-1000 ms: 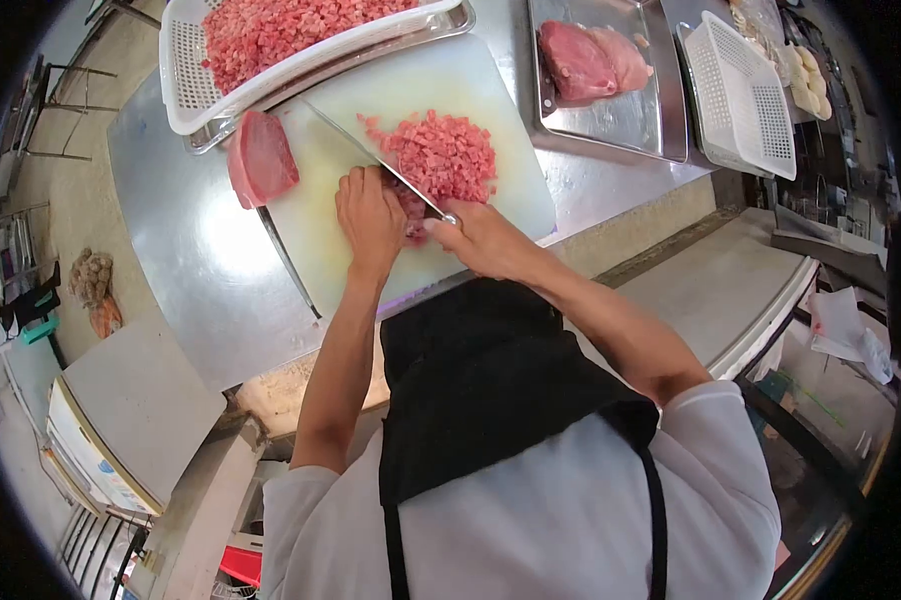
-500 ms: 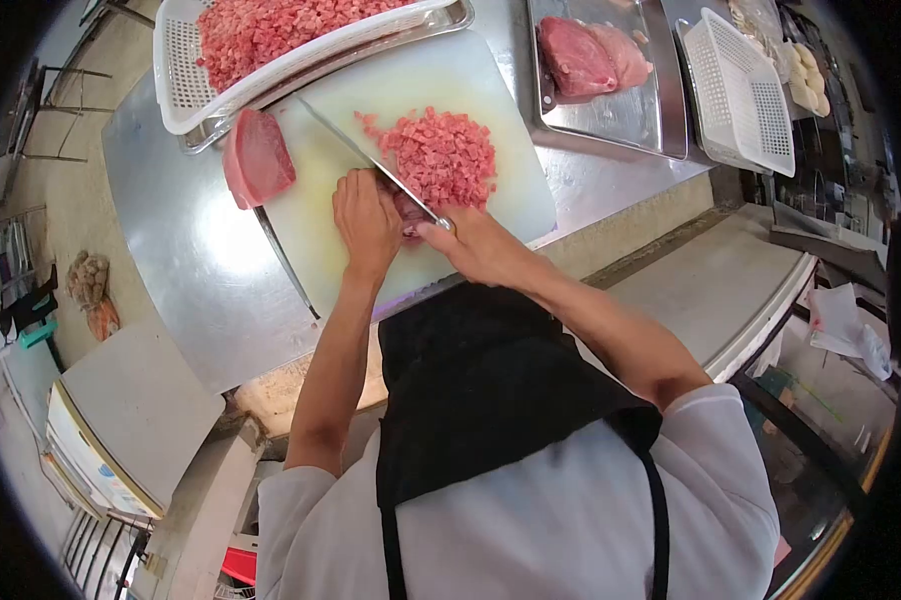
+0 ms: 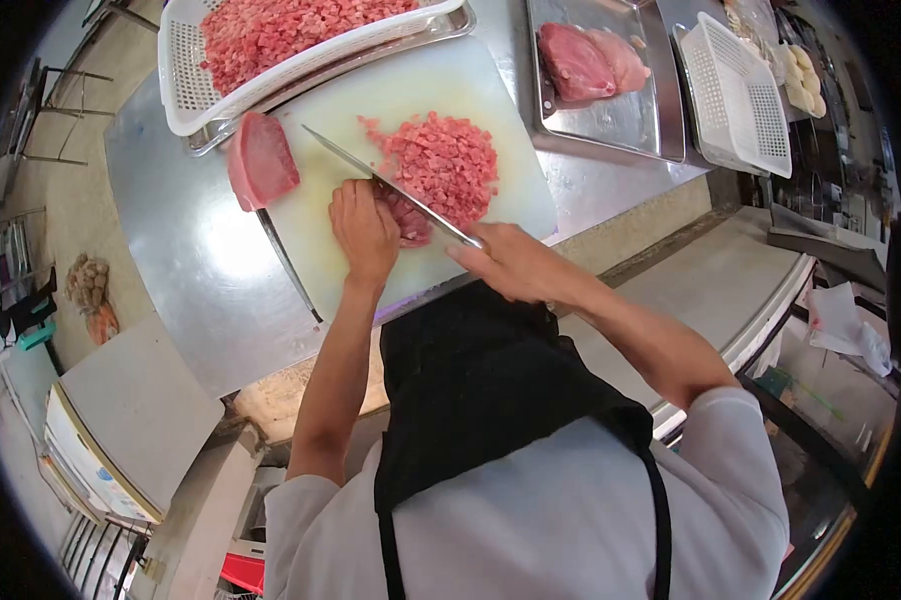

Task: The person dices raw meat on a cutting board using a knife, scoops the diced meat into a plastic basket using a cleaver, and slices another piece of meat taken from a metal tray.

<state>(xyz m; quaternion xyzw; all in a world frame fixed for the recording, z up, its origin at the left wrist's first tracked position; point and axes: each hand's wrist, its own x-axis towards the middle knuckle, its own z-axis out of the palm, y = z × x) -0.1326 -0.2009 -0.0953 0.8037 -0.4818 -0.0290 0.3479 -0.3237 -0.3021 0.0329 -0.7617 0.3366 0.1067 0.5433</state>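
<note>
On the white cutting board (image 3: pixel 516 150), my left hand (image 3: pixel 364 232) presses with curled fingers on a piece of raw meat (image 3: pixel 411 228), partly hidden under the blade. My right hand (image 3: pixel 506 262) is closed round the handle of a long knife (image 3: pixel 411 196), whose blade slants up and left across the meat, its tip beyond my left fingers. A heap of diced meat (image 3: pixel 446 165) lies just past the blade. At the board's left edge sits a larger chunk of raw meat (image 3: pixel 263 162).
A white perforated basket (image 3: pixel 183 90) full of diced meat stands behind the board. To the right, a metal tray (image 3: pixel 611 125) holds big meat pieces (image 3: pixel 591 62), and beside it is another white basket (image 3: pixel 741 105). The steel table (image 3: pixel 186 260) extends left.
My right hand has drawn the knife back toward me and to the right. More of the meat piece shows beside my left hand, which stays nearly in place.
</note>
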